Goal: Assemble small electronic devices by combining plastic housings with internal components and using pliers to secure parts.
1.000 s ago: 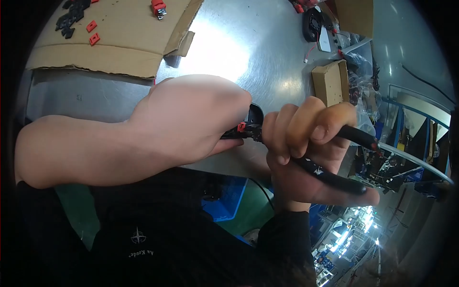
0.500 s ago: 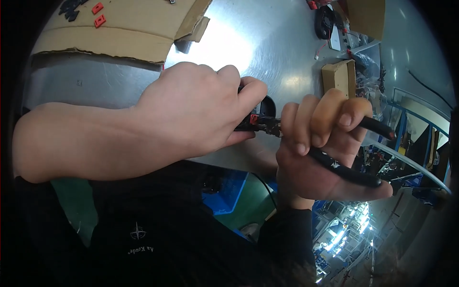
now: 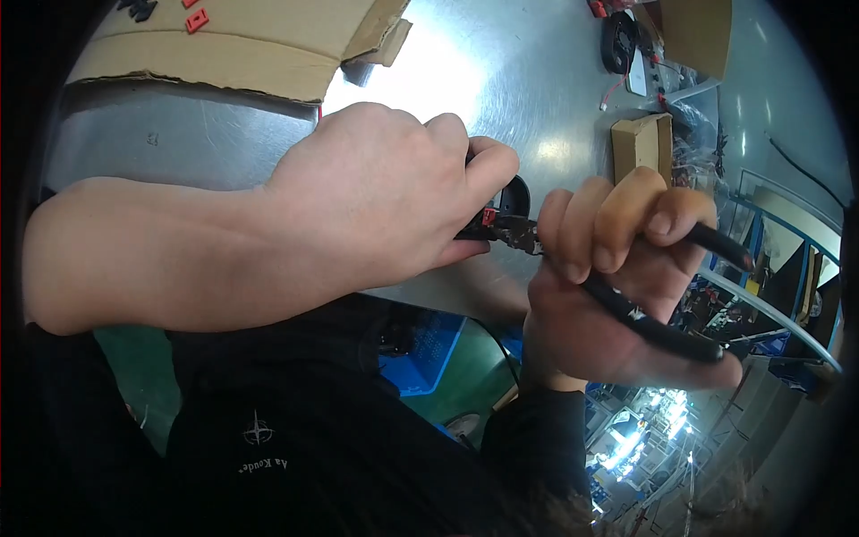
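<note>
At the centre of the frame a small red connector (image 3: 489, 217) is pinched at the tips of the left hand (image 3: 385, 206), whose fingers (image 3: 490, 166) are curled shut around it. The black-handled pliers (image 3: 644, 313) are gripped by the closed right hand (image 3: 617, 268), their nose apparently touching the connector. Beneath lies a brushed, shiny metal table (image 3: 501, 80); flattened brown cardboard (image 3: 224, 49) occupies the upper left, a small cardboard box (image 3: 642, 143) the upper right
</note>
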A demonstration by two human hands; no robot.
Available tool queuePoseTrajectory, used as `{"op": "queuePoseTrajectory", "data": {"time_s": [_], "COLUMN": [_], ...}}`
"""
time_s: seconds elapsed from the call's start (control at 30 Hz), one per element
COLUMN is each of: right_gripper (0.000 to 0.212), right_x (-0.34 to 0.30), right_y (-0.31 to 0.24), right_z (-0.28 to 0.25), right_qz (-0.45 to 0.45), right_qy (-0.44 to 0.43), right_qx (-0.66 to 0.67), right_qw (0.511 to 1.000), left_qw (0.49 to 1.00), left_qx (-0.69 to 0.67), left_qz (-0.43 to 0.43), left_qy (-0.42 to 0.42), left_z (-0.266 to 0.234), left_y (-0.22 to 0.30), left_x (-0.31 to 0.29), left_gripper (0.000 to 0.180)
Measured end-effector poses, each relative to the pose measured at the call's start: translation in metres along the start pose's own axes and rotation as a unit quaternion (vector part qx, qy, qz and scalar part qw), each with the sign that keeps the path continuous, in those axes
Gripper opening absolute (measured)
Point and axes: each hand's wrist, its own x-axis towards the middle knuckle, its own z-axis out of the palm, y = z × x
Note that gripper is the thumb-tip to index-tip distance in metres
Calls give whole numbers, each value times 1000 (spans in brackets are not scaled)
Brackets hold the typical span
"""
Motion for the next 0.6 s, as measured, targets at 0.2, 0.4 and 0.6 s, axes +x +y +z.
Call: {"op": "queuePoseTrajectory", "data": {"time_s": [0.2,0.4,0.6], "right_gripper": [101,108,93], "right_x": [0,3,9], "right_y": [12,17,9], "right_z": [3,9,-3], "right_qz": [-48,-29,53], "right_qy": [-62,-99,-66], "right_qx": [-79,-139,31], "right_qw": [994,985,996], "left_qw": [999,999,1000], "left_qx": [-30,-25,6], "left_qz": [-29,-16,8], "left_qy": [0,33,9], "left_z": [0,5,5], "left_y": [6,4,3], "left_x": [0,-1,0], "left_gripper": [56,49,51]}}
